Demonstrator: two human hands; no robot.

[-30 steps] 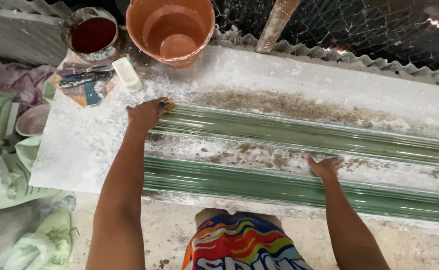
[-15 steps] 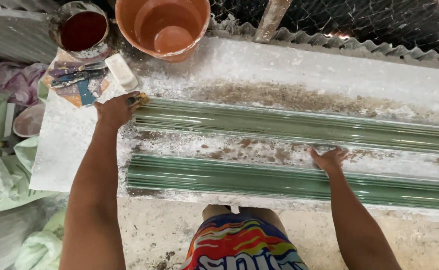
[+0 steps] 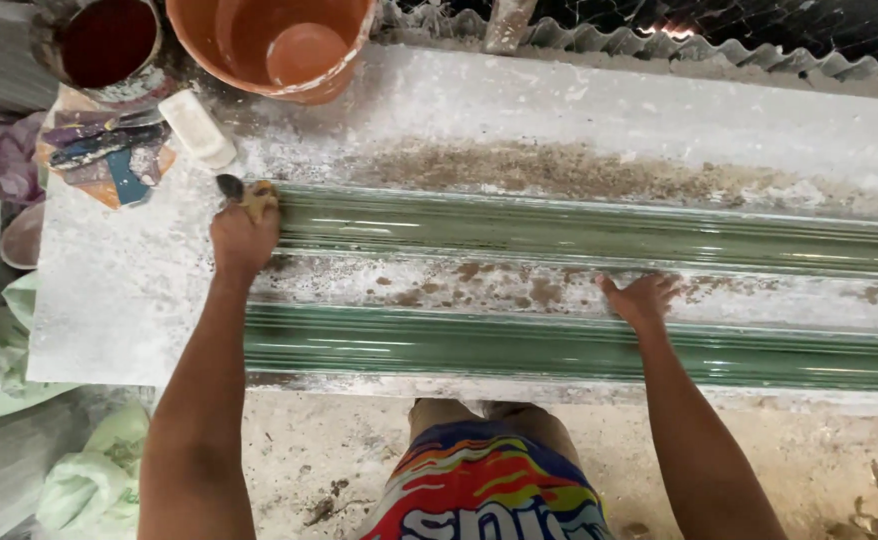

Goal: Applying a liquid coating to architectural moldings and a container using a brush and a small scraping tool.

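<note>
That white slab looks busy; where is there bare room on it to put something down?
The slab's left end, below the tool pile and left of the near green strip, is bare. So is the dusty band behind the far green strip. The corner by the orange bucket and paint can is crowded.

1. I'm seeing both green mouldings (image 3: 599, 350) running off the right edge; their far ends are cut off.
2. My left hand (image 3: 244, 232) is covering most of a small tool (image 3: 231, 187); I can't tell its kind.
3. The orange bucket (image 3: 259, 45) and the paint can (image 3: 109, 45) are getting cropped at the top.
</note>
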